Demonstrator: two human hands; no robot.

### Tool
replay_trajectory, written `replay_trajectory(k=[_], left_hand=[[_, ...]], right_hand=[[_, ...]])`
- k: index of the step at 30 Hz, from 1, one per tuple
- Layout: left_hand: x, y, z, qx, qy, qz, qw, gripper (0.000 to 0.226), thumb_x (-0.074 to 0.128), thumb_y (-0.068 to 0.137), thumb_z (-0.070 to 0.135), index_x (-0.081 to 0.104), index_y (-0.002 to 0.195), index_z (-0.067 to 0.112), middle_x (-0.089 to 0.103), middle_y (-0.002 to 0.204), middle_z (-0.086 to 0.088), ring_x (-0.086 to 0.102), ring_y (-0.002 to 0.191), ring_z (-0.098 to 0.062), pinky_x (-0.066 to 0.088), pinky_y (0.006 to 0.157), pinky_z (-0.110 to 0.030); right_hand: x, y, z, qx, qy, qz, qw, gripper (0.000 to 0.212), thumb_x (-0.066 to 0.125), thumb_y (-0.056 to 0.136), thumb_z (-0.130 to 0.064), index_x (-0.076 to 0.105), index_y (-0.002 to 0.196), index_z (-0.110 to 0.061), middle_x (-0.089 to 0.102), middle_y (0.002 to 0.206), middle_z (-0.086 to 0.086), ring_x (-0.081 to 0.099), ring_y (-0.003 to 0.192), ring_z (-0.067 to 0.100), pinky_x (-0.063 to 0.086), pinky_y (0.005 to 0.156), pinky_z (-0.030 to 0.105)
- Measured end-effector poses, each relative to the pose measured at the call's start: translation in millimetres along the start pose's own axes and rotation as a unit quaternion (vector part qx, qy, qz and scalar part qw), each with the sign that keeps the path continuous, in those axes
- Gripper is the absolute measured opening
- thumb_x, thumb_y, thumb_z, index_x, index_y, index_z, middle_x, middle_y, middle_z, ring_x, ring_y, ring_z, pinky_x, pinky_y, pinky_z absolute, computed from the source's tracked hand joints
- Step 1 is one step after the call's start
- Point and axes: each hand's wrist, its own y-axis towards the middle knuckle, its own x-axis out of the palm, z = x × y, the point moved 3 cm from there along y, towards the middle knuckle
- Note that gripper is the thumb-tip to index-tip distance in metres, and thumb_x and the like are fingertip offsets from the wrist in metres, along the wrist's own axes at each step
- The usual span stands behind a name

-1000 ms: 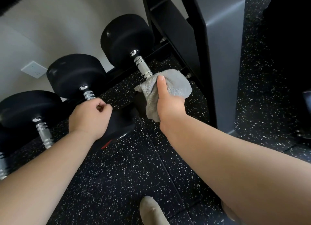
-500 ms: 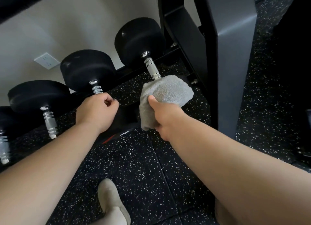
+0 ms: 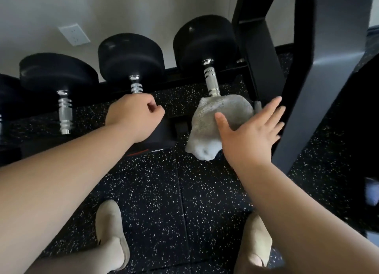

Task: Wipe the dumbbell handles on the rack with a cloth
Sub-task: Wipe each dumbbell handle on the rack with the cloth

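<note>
**Speckled floor (image 3: 155,191), grey cloth (image 3: 217,113) on the rightmost handle (image 3: 212,82)**

My right hand (image 3: 251,134) is spread flat, fingers straight and apart, thumb lying over the cloth; I cannot tell whether my palm presses it. My left hand (image 3: 133,116) is curled in a fist round the middle handle (image 3: 136,86). The cloth drapes over the near end of the rightmost handle and hangs down, leaving the chrome beyond it bare. Just right of my fingers stands the black rack (image 3: 260,48). Further left sits another dumbbell (image 3: 59,77), with a wall socket (image 3: 73,34) behind it.
</note>
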Motion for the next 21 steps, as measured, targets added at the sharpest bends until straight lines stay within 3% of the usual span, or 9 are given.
replay_trajectory(k=[3,5,8,12,17,21], left_hand=[[0.4,0.5,-1.8,0.0,-0.004,0.0,1.0,0.027,0.056,0.092,0.055,0.066,0.081,0.032,0.067,0.08,0.011,0.062,0.079,-0.018,0.046,0.067,-0.034],[1.4,1.6,-3.3,0.001,-0.004,-0.002,1.0,0.028,0.055,0.091,0.056,0.066,0.079,0.033,0.067,0.08,0.011,0.062,0.078,-0.016,0.049,0.068,-0.034],[2.7,2.4,-4.5,0.006,-0.009,-0.005,1.0,0.029,0.053,0.089,0.057,0.065,0.079,0.033,0.067,0.079,0.012,0.062,0.076,-0.014,0.053,0.07,-0.035],[2.7,0.9,-4.4,0.012,-0.005,-0.003,1.0,0.029,0.052,0.09,0.057,0.065,0.081,0.033,0.066,0.081,0.011,0.062,0.075,-0.014,0.052,0.067,-0.033],[1.3,0.8,-0.7,0.015,0.009,-0.011,1.0,0.03,0.052,0.091,0.059,0.066,0.084,0.033,0.064,0.084,0.01,0.06,0.076,-0.016,0.046,0.063,-0.032],[1.5,1.3,-1.4,0.016,0.013,-0.012,1.0,0.03,0.051,0.092,0.059,0.065,0.083,0.034,0.065,0.083,0.01,0.06,0.076,-0.017,0.047,0.065,-0.033]], right_hand=[[7.7,-11.8,-4.9,-0.141,-0.121,0.027,0.982,0.094,0.046,0.1,-0.06,0.002,0.165,-0.009,-0.004,0.172,0.016,-0.006,0.157,0.043,0.003,0.127,0.06],[19.6,-21.8,-4.9,-0.213,-0.161,0.026,0.963,0.082,0.044,0.104,-0.049,0.012,0.163,-0.001,0.005,0.171,0.019,-0.001,0.158,0.041,0.006,0.128,0.058],[26.1,-23.1,-5.8,-0.248,-0.203,0.037,0.947,0.085,0.044,0.104,-0.05,0.013,0.161,0.005,0.01,0.168,0.027,0.007,0.157,0.044,0.011,0.127,0.059],[27.4,-8.0,-25.5,-0.24,-0.286,0.009,0.928,0.096,0.037,0.098,-0.07,0.008,0.163,-0.005,0.01,0.167,0.028,0.004,0.156,0.048,0.003,0.128,0.056],[37.5,-6.8,-54.5,-0.27,-0.346,-0.001,0.898,0.08,0.045,0.097,-0.063,0.029,0.16,-0.015,0.029,0.161,0.022,0.007,0.152,0.055,0.007,0.126,0.062],[25.2,-2.2,-47.4,-0.32,-0.337,-0.032,0.885,0.082,0.043,0.097,-0.069,0.026,0.162,-0.023,0.029,0.163,0.014,0.007,0.155,0.048,0.003,0.126,0.059]])
